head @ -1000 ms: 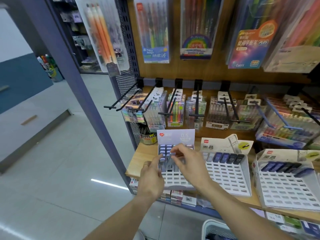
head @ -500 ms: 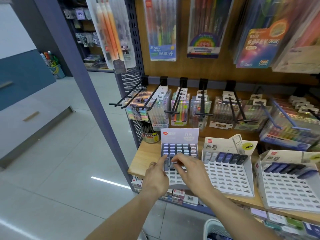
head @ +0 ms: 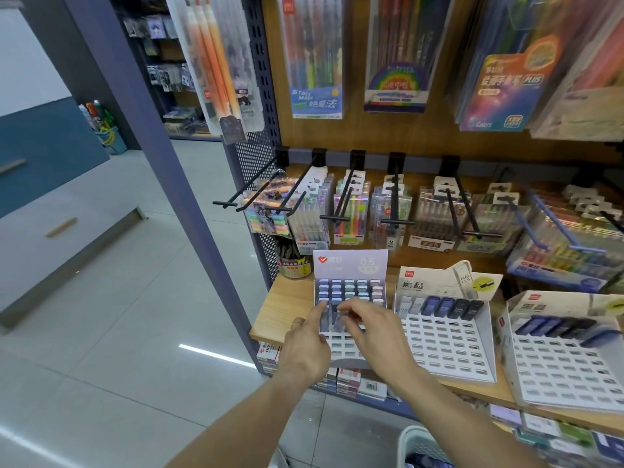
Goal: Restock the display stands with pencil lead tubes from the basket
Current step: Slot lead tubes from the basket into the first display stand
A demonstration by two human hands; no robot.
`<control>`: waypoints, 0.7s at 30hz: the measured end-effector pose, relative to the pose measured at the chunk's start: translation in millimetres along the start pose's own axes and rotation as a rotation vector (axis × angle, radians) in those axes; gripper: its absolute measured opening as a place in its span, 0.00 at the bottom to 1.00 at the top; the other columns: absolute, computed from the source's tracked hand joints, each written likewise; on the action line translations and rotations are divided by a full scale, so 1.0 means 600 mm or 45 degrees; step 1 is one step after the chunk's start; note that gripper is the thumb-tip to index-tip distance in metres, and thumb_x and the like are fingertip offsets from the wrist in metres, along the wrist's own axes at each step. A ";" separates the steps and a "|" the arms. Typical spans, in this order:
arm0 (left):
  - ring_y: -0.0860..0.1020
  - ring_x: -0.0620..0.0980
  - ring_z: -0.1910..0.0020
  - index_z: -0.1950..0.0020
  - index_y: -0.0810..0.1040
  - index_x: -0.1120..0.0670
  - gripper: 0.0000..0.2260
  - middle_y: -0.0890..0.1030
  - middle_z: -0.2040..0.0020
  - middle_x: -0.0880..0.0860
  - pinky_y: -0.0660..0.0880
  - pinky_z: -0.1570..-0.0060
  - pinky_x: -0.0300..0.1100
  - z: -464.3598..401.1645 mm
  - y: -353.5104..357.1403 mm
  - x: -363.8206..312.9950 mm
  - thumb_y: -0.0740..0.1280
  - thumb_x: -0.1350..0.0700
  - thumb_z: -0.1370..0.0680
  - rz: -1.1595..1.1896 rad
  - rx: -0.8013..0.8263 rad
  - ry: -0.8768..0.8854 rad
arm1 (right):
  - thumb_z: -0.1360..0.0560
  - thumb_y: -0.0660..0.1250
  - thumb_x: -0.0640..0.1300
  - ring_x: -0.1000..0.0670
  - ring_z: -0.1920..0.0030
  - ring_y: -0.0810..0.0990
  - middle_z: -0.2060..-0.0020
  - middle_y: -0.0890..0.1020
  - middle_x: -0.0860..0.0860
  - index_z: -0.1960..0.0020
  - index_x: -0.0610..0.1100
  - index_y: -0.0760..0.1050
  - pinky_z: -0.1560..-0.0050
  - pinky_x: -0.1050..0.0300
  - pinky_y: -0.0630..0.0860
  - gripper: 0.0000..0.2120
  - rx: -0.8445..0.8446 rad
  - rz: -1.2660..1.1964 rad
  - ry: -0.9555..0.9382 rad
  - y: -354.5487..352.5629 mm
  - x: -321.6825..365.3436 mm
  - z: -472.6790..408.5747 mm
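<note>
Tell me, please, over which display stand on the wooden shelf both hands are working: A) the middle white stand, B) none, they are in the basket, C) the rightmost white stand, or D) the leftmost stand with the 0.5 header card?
D: the left hand and right hand both sit over the leftmost stand with the 0.5 header, while the middle stand and rightmost stand are untouched.

You face a wooden shelf [head: 270, 319] under pen-hung pegboard [head: 263, 157], with glossy pale floor tiles [head: 111, 332] and grey drawers [head: 40, 231] to your left.
</note>
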State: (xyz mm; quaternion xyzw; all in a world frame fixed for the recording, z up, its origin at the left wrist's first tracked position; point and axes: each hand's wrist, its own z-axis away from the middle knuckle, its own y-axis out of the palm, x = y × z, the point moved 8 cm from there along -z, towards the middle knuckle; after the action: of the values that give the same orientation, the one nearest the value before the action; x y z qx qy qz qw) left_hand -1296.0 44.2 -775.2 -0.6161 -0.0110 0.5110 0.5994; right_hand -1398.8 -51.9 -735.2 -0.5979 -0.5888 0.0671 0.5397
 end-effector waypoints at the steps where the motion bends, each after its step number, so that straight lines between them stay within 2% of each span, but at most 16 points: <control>1: 0.74 0.57 0.36 0.20 0.53 0.36 0.32 0.71 0.31 0.55 0.74 0.35 0.56 0.000 0.000 0.000 0.58 0.62 0.17 0.001 0.000 -0.002 | 0.24 0.73 0.40 0.54 0.58 0.82 0.54 0.83 0.54 0.47 0.48 0.82 0.58 0.58 0.80 0.07 -0.014 0.021 -0.016 0.001 0.002 -0.006; 4: 0.74 0.56 0.36 0.19 0.53 0.36 0.32 0.71 0.33 0.55 0.74 0.35 0.55 0.002 -0.001 0.000 0.58 0.62 0.17 -0.007 0.003 -0.001 | 0.23 0.72 0.39 0.51 0.58 0.82 0.52 0.79 0.51 0.47 0.45 0.84 0.59 0.58 0.80 0.06 0.026 0.093 -0.016 0.013 0.003 -0.022; 8: 0.73 0.57 0.35 0.19 0.52 0.36 0.32 0.71 0.32 0.55 0.73 0.34 0.55 0.002 -0.001 -0.001 0.58 0.62 0.17 -0.012 0.027 0.001 | 0.23 0.71 0.40 0.50 0.59 0.76 0.53 0.72 0.50 0.45 0.48 0.84 0.65 0.55 0.77 0.08 0.100 0.195 0.025 0.028 -0.004 -0.028; 12: 0.74 0.56 0.36 0.19 0.51 0.35 0.34 0.73 0.34 0.55 0.74 0.35 0.55 0.008 -0.006 -0.003 0.59 0.62 0.17 -0.043 0.026 0.048 | 0.22 0.69 0.40 0.51 0.55 0.74 0.52 0.70 0.51 0.40 0.50 0.82 0.60 0.54 0.79 0.12 0.140 0.170 0.051 0.029 -0.005 -0.022; 14: 0.75 0.54 0.38 0.19 0.51 0.35 0.34 0.74 0.37 0.54 0.75 0.38 0.53 0.017 -0.012 -0.014 0.60 0.62 0.17 -0.057 -0.002 0.148 | 0.22 0.70 0.43 0.53 0.54 0.74 0.51 0.70 0.53 0.38 0.51 0.80 0.58 0.57 0.78 0.14 0.111 0.100 0.073 0.017 -0.005 -0.008; 17: 0.75 0.52 0.38 0.22 0.57 0.35 0.30 0.75 0.37 0.52 0.77 0.40 0.52 0.036 -0.011 -0.035 0.62 0.60 0.17 -0.125 -0.024 0.316 | 0.22 0.70 0.47 0.59 0.56 0.74 0.50 0.70 0.58 0.37 0.54 0.77 0.57 0.64 0.73 0.15 0.045 -0.002 0.173 -0.018 -0.016 0.030; 21: 0.75 0.53 0.36 0.24 0.67 0.42 0.22 0.75 0.36 0.52 0.75 0.39 0.49 0.063 0.020 -0.059 0.63 0.57 0.17 -0.253 0.065 0.474 | 0.24 0.73 0.49 0.62 0.59 0.75 0.51 0.74 0.60 0.40 0.55 0.78 0.56 0.71 0.68 0.13 0.006 -0.089 0.359 -0.078 -0.060 0.113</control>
State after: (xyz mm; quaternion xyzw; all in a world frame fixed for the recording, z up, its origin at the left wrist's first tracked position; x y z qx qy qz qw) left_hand -1344.4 46.2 -753.4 -0.6803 0.0521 0.3269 0.6539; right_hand -1487.6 -54.5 -748.6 -0.5792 -0.5275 -0.0349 0.6205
